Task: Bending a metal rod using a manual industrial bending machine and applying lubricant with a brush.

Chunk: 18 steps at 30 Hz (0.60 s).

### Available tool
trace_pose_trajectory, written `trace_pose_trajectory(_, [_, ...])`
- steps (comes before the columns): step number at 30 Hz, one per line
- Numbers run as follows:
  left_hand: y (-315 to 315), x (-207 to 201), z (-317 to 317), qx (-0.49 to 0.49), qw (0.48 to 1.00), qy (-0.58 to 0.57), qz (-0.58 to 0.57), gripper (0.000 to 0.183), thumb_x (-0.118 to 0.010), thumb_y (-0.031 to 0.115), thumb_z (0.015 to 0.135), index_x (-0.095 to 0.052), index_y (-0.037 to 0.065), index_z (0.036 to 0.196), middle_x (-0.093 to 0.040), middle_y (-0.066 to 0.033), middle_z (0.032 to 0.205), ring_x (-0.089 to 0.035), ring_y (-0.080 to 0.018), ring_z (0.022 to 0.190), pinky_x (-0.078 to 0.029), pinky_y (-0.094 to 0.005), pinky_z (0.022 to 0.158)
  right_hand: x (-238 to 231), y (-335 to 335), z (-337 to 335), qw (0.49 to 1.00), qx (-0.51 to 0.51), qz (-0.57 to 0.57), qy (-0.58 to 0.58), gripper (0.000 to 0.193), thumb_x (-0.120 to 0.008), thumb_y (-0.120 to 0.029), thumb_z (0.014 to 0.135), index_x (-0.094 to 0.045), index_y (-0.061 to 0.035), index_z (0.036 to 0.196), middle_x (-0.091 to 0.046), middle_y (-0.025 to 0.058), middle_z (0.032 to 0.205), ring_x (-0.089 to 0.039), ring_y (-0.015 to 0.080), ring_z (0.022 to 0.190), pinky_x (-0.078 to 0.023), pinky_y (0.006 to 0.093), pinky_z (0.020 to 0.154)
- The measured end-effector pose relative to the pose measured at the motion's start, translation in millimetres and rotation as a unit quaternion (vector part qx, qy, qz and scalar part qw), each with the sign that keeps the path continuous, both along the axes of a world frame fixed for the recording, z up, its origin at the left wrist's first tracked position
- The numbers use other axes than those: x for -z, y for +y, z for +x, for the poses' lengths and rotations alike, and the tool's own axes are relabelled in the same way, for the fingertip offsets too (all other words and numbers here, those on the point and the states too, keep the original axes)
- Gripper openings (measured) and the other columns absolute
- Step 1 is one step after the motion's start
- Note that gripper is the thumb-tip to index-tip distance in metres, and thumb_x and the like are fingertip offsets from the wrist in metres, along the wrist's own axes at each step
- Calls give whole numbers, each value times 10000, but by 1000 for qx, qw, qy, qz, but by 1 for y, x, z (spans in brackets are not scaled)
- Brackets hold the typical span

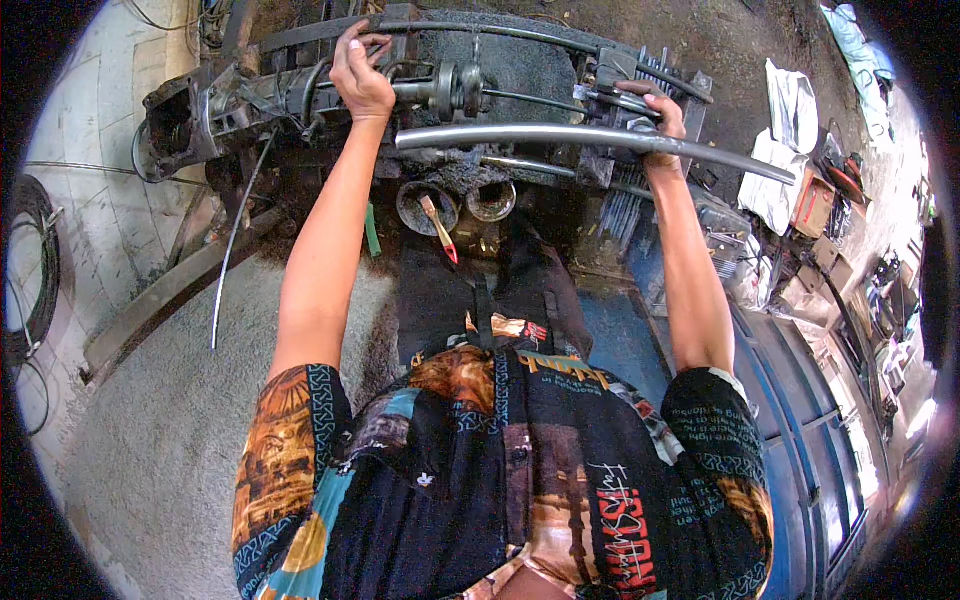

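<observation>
A long grey metal tube (pixel 520 136) runs crosswise above the machine, with both ends free. My right hand (pixel 664 118) is closed around it right of its middle, the fingers curled over a machine part behind. My left hand (pixel 360 78) is raised over the left part of the dark, greasy machine (pixel 230 115), beside a round flanged spindle (pixel 456 90). Its fingers are apart and slightly bent, and I see nothing in them. Below the tube, a paint brush (pixel 436 222) with a red-tipped handle leans in a round cup (pixel 412 212), beside another cup (pixel 491 200).
A thin rod (pixel 240 245) slants down from the machine's left side. Coiled black cable (pixel 38 265) lies at the far left. White sacks (pixel 790 110), a cardboard box (pixel 812 203) and scattered clutter are at the right. Blue metal panels (pixel 800 420) stand at my lower right.
</observation>
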<state>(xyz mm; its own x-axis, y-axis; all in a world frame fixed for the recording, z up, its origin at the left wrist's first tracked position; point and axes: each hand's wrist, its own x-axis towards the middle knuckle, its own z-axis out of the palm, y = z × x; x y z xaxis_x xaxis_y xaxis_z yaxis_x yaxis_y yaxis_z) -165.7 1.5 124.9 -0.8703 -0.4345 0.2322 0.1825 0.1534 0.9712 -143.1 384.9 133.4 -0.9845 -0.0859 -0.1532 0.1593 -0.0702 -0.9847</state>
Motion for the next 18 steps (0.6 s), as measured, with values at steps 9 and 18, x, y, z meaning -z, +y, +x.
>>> trace_pose_trajectory(9, [-11,9,-14,-7,999,-14,-29,383,-367,211,958,-587,-54,1124,-671,-156,848,-667,-234,772,-562,-349,764,34,-3,-1,962,166,183,113,371,-454,-217,910,-713,48,927,-714,139,913,-646,223,878,-463,328,889])
trace_pose_trajectory(18, [3,-23,48,-70,927,-119,-349,258,-686,183,822,-659,-56,915,-631,-234,894,-599,-406,862,-472,-452,795,-21,-37,72,876,234,422,10,389,-493,-160,952,-498,110,1233,-514,291,1248,-492,408,1158,-367,424,1024])
